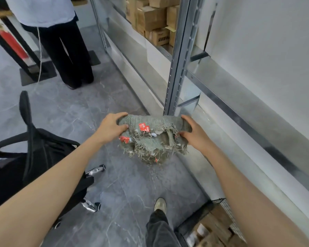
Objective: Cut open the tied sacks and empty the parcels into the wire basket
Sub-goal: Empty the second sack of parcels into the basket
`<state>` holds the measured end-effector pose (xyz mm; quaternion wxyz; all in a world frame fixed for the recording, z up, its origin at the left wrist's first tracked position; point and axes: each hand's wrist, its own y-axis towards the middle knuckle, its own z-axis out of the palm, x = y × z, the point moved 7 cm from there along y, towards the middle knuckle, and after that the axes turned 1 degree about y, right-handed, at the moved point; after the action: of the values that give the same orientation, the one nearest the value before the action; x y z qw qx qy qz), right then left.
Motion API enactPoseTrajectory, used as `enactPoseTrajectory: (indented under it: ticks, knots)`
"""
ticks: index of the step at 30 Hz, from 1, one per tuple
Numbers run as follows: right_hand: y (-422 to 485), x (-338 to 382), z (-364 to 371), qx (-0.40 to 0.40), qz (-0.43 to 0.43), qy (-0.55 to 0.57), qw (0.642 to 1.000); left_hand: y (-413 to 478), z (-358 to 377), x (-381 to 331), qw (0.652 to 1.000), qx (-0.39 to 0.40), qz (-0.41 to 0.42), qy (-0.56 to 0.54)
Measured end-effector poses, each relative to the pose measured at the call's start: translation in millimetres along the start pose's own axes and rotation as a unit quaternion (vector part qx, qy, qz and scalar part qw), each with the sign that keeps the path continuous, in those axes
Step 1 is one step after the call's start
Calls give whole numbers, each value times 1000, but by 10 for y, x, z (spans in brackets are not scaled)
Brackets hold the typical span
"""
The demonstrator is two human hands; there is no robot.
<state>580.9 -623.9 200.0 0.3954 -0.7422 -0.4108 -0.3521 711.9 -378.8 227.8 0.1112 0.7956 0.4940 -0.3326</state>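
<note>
We hold the sack (153, 138) in the air at arm's length, over the floor (128, 184) and well ahead of the basket (227, 209), which sits low at our right, by our feet. The sack is a green open weave, bunched into a loose roll, with a ragged, frayed mouth hanging toward us and red labels showing on it. It sags between our hands, so we judge it soft, light and mostly slack; whether anything is left inside we cannot tell.

Our left hand (111, 127) grips one end, with the fingers curled over the far side and the thumb on the near side. Our right hand (194, 138) grips the other end the same way. The frayed threads would likely pull loose, so we would take hold on the firm rolled ends, not the fringe.

Brown parcels (214, 227) lie in the basket. A black chair (34, 157) stands at our left. A steel rack (177, 68) with boxes (153, 16) is ahead at the right, and another person (64, 50) stands beyond.
</note>
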Motion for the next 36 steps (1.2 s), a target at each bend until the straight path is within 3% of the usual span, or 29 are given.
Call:
enactPoseTrajectory:
  ticks: [9,17,25,33,36]
  knots:
    - [1113,-669,134,45,55,-26,997,817,574,444,994,-41,-100,-19]
    - [1590,-1799,776,89,139,-86,983,1287,1572,1262,988,24,-152,-22]
    - [2221,-2987,1404,69,189,-98,975,1804,2674,2181,980,82,-180,-9]
    - [2704,-4203,1939,-29,220,-83,972,2111,3849,3173,974,121,-189,-2]
    - [2826,-4942,2312,-30,236,-55,970,2140,4339,3604,972,121,-200,-1]
